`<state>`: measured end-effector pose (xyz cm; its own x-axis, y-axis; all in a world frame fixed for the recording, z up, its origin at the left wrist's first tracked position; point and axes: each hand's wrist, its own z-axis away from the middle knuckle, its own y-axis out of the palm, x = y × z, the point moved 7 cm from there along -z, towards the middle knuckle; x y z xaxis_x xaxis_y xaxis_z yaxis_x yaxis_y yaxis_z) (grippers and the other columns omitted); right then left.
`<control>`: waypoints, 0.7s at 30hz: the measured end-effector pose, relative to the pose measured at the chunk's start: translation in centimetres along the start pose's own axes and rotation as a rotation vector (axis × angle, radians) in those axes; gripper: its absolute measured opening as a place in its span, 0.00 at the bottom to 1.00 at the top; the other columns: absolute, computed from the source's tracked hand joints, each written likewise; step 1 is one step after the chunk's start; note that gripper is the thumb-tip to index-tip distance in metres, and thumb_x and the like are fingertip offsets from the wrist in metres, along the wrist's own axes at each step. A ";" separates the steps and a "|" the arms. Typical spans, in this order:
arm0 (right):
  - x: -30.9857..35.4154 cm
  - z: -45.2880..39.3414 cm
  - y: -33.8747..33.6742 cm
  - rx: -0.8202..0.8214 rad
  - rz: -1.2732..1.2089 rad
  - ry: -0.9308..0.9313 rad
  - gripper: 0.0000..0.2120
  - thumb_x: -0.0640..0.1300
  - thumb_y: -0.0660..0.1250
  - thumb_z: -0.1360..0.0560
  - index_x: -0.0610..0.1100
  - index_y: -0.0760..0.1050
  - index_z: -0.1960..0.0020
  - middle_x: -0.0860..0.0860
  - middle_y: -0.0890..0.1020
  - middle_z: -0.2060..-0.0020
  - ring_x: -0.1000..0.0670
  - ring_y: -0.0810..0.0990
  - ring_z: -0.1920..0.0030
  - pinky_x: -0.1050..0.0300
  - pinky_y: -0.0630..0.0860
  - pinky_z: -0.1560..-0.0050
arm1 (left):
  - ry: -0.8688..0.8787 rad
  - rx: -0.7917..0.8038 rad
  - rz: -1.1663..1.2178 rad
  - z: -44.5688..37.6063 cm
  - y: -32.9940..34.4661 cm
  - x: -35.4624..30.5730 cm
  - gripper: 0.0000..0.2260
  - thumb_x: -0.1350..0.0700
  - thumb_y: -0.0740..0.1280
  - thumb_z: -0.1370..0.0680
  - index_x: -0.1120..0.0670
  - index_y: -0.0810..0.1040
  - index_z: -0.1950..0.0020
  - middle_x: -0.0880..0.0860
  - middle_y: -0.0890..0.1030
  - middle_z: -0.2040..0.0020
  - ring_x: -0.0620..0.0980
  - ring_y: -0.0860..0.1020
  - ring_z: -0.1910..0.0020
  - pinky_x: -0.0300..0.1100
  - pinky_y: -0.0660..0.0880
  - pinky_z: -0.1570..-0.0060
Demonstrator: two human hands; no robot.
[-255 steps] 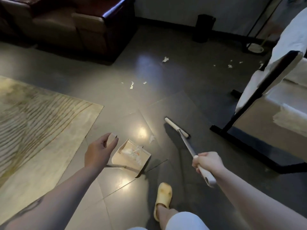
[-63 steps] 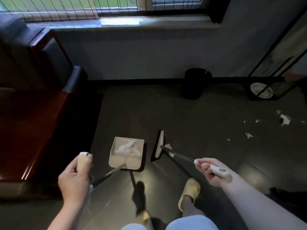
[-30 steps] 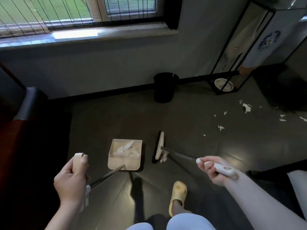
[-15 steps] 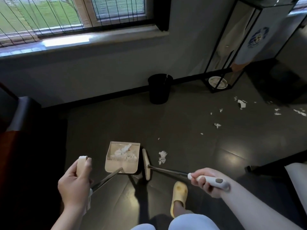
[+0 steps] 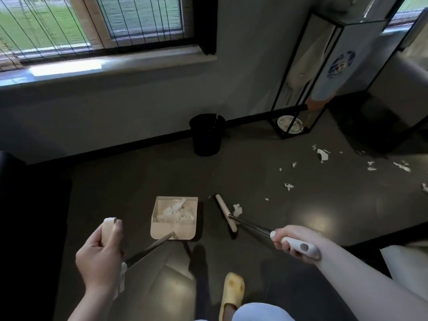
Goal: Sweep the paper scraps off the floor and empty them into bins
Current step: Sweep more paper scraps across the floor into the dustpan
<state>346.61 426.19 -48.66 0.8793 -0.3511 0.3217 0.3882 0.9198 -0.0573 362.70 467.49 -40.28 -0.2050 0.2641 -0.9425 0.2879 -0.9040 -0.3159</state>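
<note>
Right hand (image 5: 292, 242) fingers wrapped round broom (image 5: 225, 212) handle; left hand (image 5: 100, 256) clamped on dustpan (image 5: 174, 220) handle. Nearest paper scrap (image 5: 237, 209) lies just right of the broom head, whose long axis runs near-to-far; dustpan sits left. More scraps far right; bin (image 5: 206, 135) beyond.

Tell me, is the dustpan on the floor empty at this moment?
No, the dustpan already holds a heap of white paper scraps in its tray.

home living room | barred window (image 5: 92, 22) | dark sofa (image 5: 27, 205)
</note>
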 end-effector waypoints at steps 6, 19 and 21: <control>1.7 -0.7 -3.3 0.048 -0.011 0.017 0.13 0.36 0.65 0.24 0.43 0.74 0.40 0.47 0.78 0.70 0.57 0.70 0.79 0.68 0.63 0.84 | -0.006 -0.046 0.022 -0.8 3.6 -1.2 0.14 0.50 0.69 0.21 0.61 0.81 0.51 0.55 0.77 0.63 0.38 0.73 0.79 0.28 0.70 0.78; 6.2 -4.4 -9.9 0.099 -0.175 0.130 0.02 0.38 0.62 0.21 0.43 0.69 0.50 0.49 0.74 0.71 0.58 0.69 0.83 0.70 0.62 0.86 | 0.071 -0.060 -0.024 -1.2 7.7 -4.3 0.15 0.51 0.68 0.20 0.64 0.80 0.55 0.58 0.75 0.65 0.47 0.74 0.74 0.28 0.70 0.78; 7.2 -4.8 -9.7 0.050 -0.141 0.093 0.02 0.38 0.62 0.21 0.43 0.69 0.49 0.49 0.74 0.72 0.58 0.69 0.83 0.71 0.62 0.85 | 0.069 -0.076 -0.034 -1.9 7.7 -4.1 0.16 0.51 0.68 0.20 0.65 0.80 0.54 0.59 0.75 0.65 0.47 0.73 0.74 0.28 0.70 0.78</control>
<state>350.53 413.92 -50.30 0.8398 -0.4896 0.2347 0.4972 0.8671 0.0298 367.50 460.11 -39.07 -0.1511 0.3188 -0.9357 0.3525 -0.8670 -0.3523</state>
